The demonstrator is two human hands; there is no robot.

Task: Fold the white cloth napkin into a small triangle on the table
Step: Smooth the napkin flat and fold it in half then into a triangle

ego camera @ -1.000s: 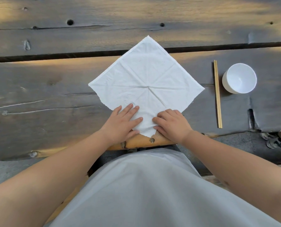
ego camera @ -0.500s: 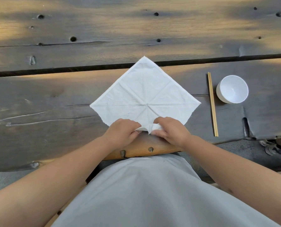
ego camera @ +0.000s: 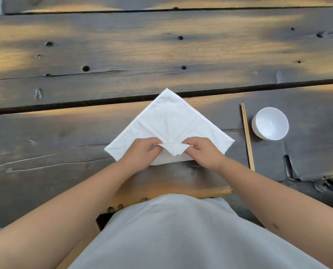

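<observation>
The white cloth napkin (ego camera: 168, 121) lies as a diamond on the dark wooden table (ego camera: 45, 142), its far corner pointing away from me. Its near corner is lifted off the wood and turned back over the cloth, showing as a small downward-pointing flap between my hands. My left hand (ego camera: 142, 152) pinches the flap's left edge. My right hand (ego camera: 201, 152) pinches its right edge. Both hands hover over the napkin's near half and hide part of it.
A pair of wooden chopsticks (ego camera: 247, 136) lies lengthwise to the right of the napkin. A white bowl (ego camera: 270, 123) stands just beyond them. A dark gap (ego camera: 64, 104) between planks runs behind the napkin. The table's near edge is at my waist.
My hands went from pressing flat on the napkin's near corner to pinching it, and have lifted it and carried it away from me over the cloth. The camera view tilted farther up the table.
</observation>
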